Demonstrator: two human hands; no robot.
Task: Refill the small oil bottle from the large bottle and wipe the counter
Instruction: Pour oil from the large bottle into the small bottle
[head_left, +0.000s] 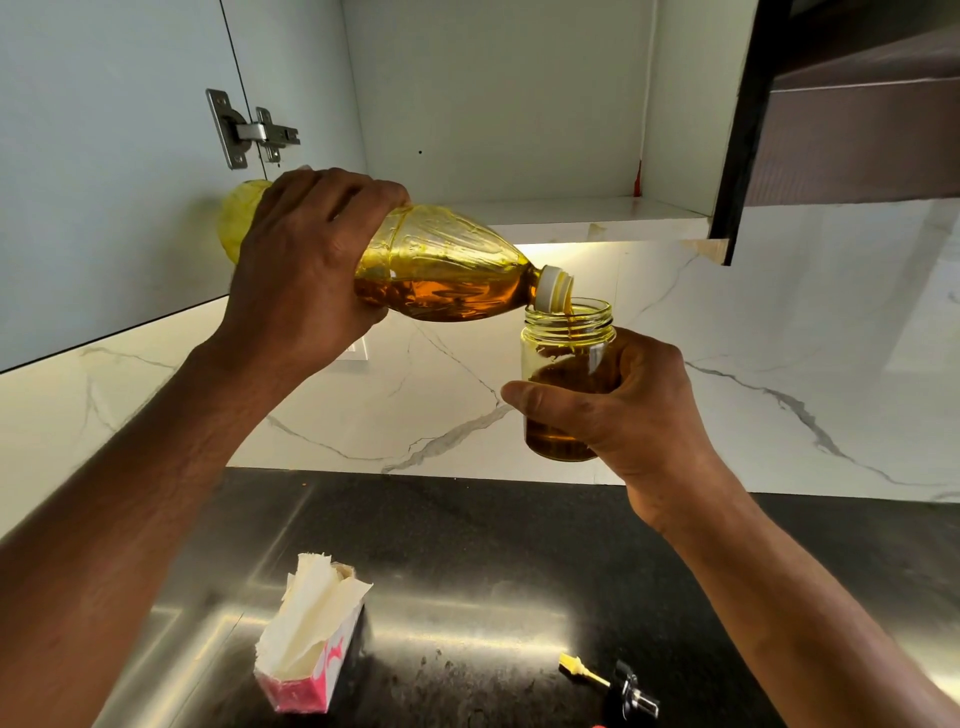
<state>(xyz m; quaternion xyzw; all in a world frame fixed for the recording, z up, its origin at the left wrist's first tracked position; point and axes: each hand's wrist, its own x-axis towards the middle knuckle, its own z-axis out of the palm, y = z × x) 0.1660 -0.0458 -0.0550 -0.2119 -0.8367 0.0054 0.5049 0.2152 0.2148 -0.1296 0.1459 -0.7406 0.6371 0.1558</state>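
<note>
Forearms reach up from the frame's bottom, mid-pour over the dark counter (467, 519).
Left hand (306, 275) wraps the tilted large bottle (441, 265); right hand (628, 415) clasps the small oil bottle (569, 358), roughly half full, oil streaming in. Next: level off before overflow, then take tissues (311, 597) for wiping; pourer cap (631, 693) waits.

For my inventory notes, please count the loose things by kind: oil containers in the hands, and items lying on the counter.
Oil containers in the hands: 2, the large bottle in the left hand and the small oil bottle in the right hand.
Items on the counter: 2, the tissue box and the pourer spout.
Total: 4
</note>
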